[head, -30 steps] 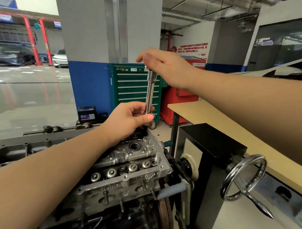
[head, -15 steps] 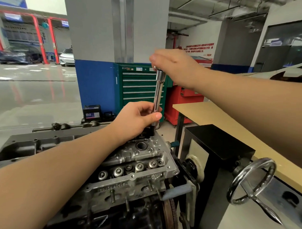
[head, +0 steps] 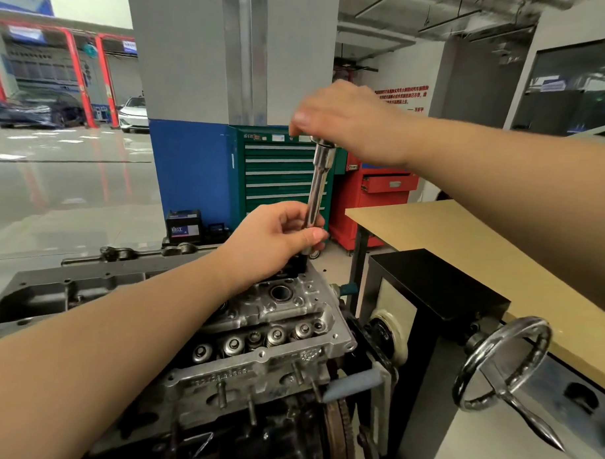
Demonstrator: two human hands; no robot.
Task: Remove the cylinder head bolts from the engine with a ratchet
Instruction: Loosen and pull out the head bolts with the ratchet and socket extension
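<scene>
A grey aluminium cylinder head [head: 266, 331] with a row of valve springs sits on the engine in front of me. A long chrome ratchet extension [head: 317, 185] stands nearly upright over the head's far end. My left hand [head: 273, 238] grips the lower part of the extension between thumb and fingers. My right hand [head: 349, 124] grips the ratchet at the extension's top end; the ratchet itself is hidden under the palm. The socket and the bolt below my left hand are hidden.
A black engine stand [head: 429, 302] with a chrome handwheel [head: 502, 363] is at the right. Behind it runs a tan workbench [head: 465, 242]. A green tool cabinet [head: 275, 173], a red cabinet [head: 381, 197] and a car battery [head: 184, 227] stand beyond the engine.
Both hands keep their hold on the tool. The view has shifted slightly, so hands and engine sit a little further right in the frame; the extension stays nearly upright.
</scene>
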